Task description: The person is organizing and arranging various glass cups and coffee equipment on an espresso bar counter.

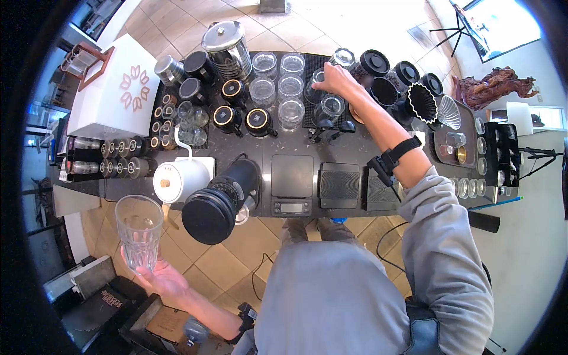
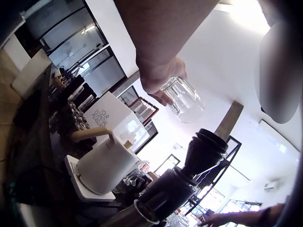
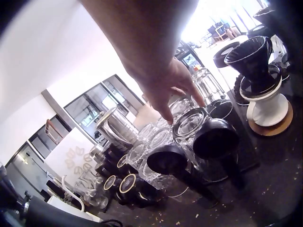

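Observation:
My left hand (image 1: 163, 279) holds a large clear drinking glass (image 1: 139, 228) around its lower end, out past the counter's left front. The left wrist view shows the fingers curled round that glass (image 2: 184, 101), which has nothing visible inside. Over the back of the counter, my right hand (image 1: 336, 80) has its thumb and fingers on a clear glass (image 1: 314, 89) that stands among others on a dark mat. In the right wrist view the thumb and fingertips straddle the top of this glass (image 3: 182, 106); its lower part is hidden behind a nearer glass (image 3: 189, 124).
Near the left hand are a white gooseneck kettle (image 1: 168, 182) and a black grinder (image 1: 216, 207). A scale (image 1: 291, 177) lies mid-counter. Black scoops (image 3: 215, 137) stand before the right hand; black-lidded jars (image 1: 374, 61) and drippers (image 1: 422, 102) are to its right.

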A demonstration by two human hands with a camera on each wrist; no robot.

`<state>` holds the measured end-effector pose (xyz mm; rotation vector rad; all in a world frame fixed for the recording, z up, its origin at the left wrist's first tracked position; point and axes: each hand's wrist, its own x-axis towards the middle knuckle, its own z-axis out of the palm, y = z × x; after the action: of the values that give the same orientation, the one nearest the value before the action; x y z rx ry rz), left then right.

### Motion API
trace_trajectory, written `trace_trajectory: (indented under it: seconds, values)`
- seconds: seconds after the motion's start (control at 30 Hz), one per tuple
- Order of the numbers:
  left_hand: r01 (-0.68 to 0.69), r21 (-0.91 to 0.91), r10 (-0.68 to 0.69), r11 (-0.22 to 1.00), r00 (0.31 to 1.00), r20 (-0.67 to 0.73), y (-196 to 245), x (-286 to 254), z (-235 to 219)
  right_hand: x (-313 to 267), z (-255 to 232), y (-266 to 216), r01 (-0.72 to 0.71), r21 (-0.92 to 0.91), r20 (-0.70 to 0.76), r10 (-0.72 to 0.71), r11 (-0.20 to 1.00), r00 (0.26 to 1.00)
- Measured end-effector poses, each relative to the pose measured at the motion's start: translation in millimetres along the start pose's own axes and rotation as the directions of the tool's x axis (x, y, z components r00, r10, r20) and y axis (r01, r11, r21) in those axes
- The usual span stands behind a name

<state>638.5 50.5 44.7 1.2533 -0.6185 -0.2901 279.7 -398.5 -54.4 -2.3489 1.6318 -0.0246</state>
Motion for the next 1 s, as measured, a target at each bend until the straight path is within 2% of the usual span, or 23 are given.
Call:
trace_trajectory:
  seconds: [0.07,0.13,0.27,0.37,0.6,0.67,0.8,0.87,1.0]
  values:
    - [0.052,-0.048,-0.051,0.997,0.998,0.029,1,0,1,-9,-9,-1,-0.017,-0.028,0.044,0.018,0.999,0.999]
    - [0.05,-0.054,-0.049,0.997,0.998,0.029,0,1,3,-22,-16,-5,-0.087,-0.073,0.219,0.101,0.994,0.971]
    - [0.045,-0.065,-0.043,0.997,0.999,0.031,-8,3,3,-41,-12,-15,-0.098,-0.103,0.233,0.12,0.99,0.965]
    - [0.064,-0.054,-0.063,0.996,0.998,0.029,-9,5,7,-49,-7,-17,0.011,-0.09,0.239,0.011,0.996,0.971]
    - [0.052,0.012,-0.052,0.999,0.998,0.022,-3,6,10,-54,-2,-15,-0.032,-0.104,0.19,0.052,0.994,0.98]
    - [0.017,-0.04,-0.015,0.999,0.999,0.041,-4,6,4,-54,-1,-12,-0.049,-0.075,0.184,0.062,0.996,0.981]
    - [0.008,-0.033,-0.007,0.999,0.999,0.035,-3,6,-3,-53,-2,-4,-0.067,-0.07,0.189,0.079,0.995,0.979]
    - [0.03,0.053,-0.03,0.998,1.0,0.0,-1,7,-6,-56,-9,-4,-0.067,-0.09,0.212,0.085,0.994,0.973]
    - [0.024,0.062,-0.023,0.998,1.0,-0.016,0,8,-8,-57,-10,2,-0.074,-0.12,0.215,0.098,0.99,0.972]
